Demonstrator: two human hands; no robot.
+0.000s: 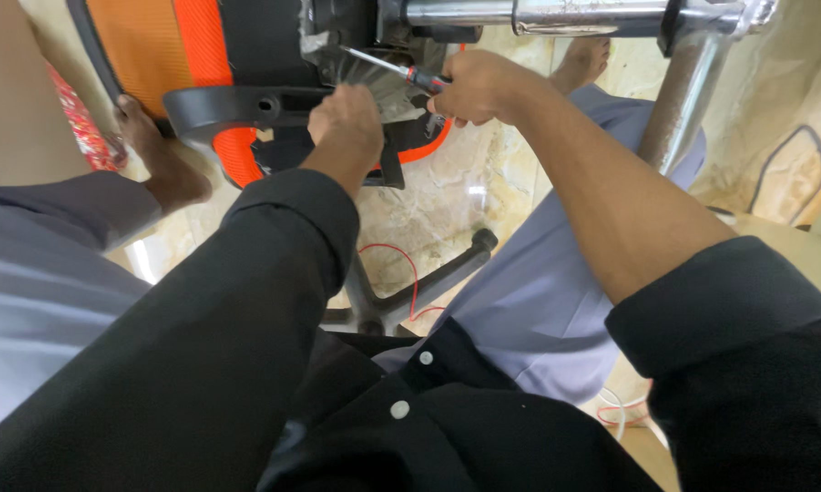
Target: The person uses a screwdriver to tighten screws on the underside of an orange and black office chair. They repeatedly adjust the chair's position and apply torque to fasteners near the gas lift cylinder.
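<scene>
Kneeling w/ black sleeves nearest, left hand [346, 123] clenched on black chair part [401, 137], right hand [474, 87] grasping red-black screwdriver [401, 71], tip in gray metal plate [356, 68] under orange mesh seat [169, 46], chrome tube [529, 14] farthest.

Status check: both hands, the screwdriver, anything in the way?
Right hand grips screwdriver, tip at grey metal bracket. Left hand braces black chair frame. Chrome tube close overhead.

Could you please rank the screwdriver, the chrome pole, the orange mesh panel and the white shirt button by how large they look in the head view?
1. Orange mesh panel and chrome pole: alike in apparent size and both cut off by the frame, so not ranked.
2. Screwdriver, held in the right hand.
3. Shirt button.
</scene>
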